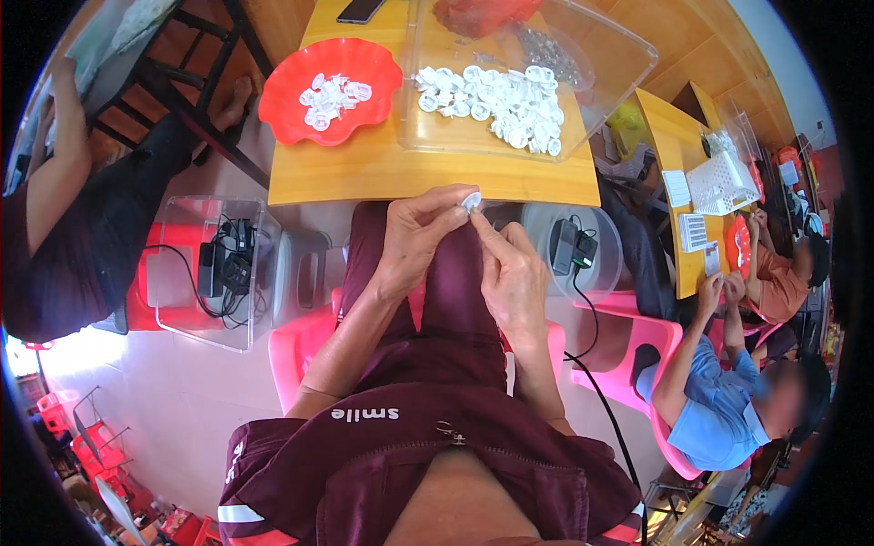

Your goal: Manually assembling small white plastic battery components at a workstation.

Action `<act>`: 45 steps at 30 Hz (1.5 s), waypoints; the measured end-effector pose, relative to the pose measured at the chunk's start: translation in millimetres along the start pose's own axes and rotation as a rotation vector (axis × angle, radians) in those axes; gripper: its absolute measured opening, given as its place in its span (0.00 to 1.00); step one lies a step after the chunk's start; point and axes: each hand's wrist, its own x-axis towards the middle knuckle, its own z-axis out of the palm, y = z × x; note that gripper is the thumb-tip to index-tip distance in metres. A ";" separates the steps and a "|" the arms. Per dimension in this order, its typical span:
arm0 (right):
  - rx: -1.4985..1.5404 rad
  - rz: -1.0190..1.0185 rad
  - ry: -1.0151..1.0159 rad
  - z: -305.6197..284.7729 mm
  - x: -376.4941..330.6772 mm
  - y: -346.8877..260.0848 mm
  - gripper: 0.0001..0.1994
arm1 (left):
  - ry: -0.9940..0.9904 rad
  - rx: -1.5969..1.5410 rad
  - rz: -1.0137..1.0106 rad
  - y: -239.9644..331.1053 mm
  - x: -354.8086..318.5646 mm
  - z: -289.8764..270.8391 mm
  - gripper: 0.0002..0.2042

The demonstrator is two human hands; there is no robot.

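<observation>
Just off the near edge of the yellow table, my left hand (417, 235) pinches a small white round plastic part (471, 201) between thumb and fingertips. My right hand (514, 278) meets it there, its fingers curled and the index fingertip at the part's underside. Whatever tiny piece the right fingertips hold, if any, is too small to make out. Beyond the hands, a clear plastic tray (628, 77) holds a big heap of similar white parts (496, 98) and a bag of small metallic pieces (551, 56). A red scalloped dish (282, 105) at its left carries a smaller pile of white parts.
A phone (360, 10) lies at the table's far edge. Clear bins with black power adapters (228, 259) and more adapters (572, 246) stand below on both sides. A black cable (608, 409) runs past my right. People sit at left and at another table on the right.
</observation>
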 end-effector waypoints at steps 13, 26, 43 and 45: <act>0.454 -0.026 0.073 2.0 -2.1 8.3 0.17 | -0.023 -0.328 -0.272 16.0 5.7 -1.0 0.11; 0.202 -0.034 0.150 7.9 -2.1 -0.6 0.16 | -0.033 -0.185 -0.138 9.1 2.3 1.1 0.11; 0.763 0.122 0.052 20.6 -6.0 10.8 0.17 | -0.032 -0.291 -0.142 3.2 -0.6 8.2 0.13; 0.752 0.120 0.046 21.7 -6.1 9.6 0.17 | -0.022 -0.299 -0.134 4.4 -2.1 7.7 0.13</act>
